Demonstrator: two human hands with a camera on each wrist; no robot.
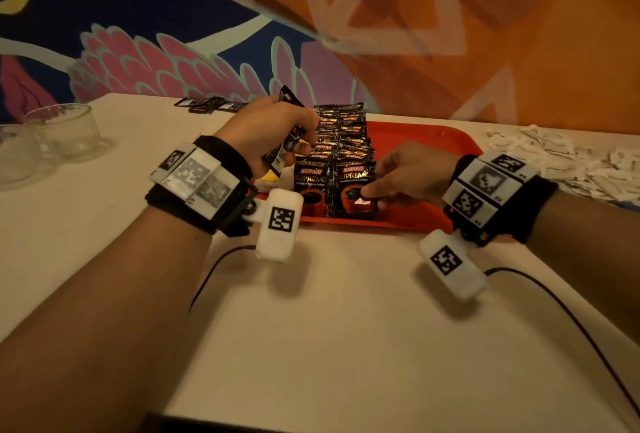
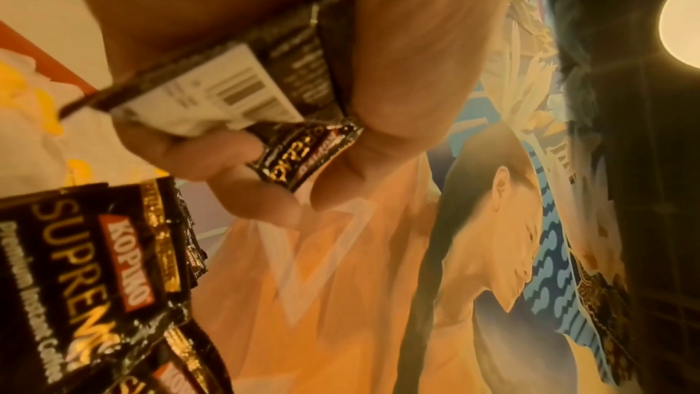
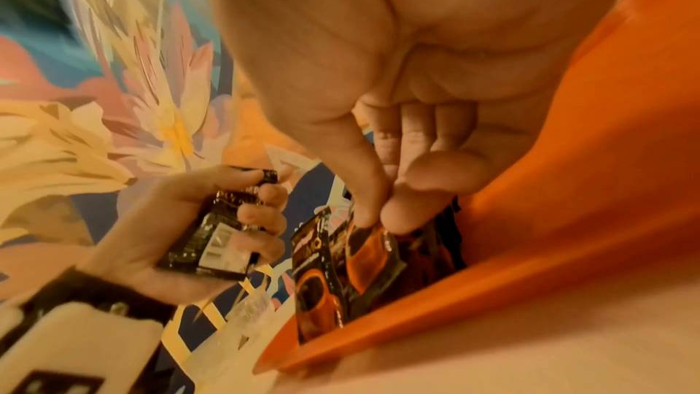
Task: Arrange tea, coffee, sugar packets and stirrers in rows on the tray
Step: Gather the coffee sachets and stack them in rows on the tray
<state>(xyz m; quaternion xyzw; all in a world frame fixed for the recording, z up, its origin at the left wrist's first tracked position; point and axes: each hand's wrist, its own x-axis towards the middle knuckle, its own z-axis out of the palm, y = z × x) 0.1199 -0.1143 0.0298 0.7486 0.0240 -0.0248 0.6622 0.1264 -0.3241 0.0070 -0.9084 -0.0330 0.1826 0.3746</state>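
So far two overlapping rows of black foil coffee sachets (image 1: 341,152) fill the red plastic tray's (image 1: 429,142) nine o'clock side; left hand (image 1: 270,131) grips spare sachets (image 1: 284,142), right hand (image 1: 412,173) pinches the nearest sachet (image 1: 356,190), white paper packets (image 1: 568,159) untouched at three o'clock.

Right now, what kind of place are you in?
Probably a café or canteen: a red plastic tray of black coffee sachets, a pile of white paper packets on the cream table, and a colourful painted wall mural.
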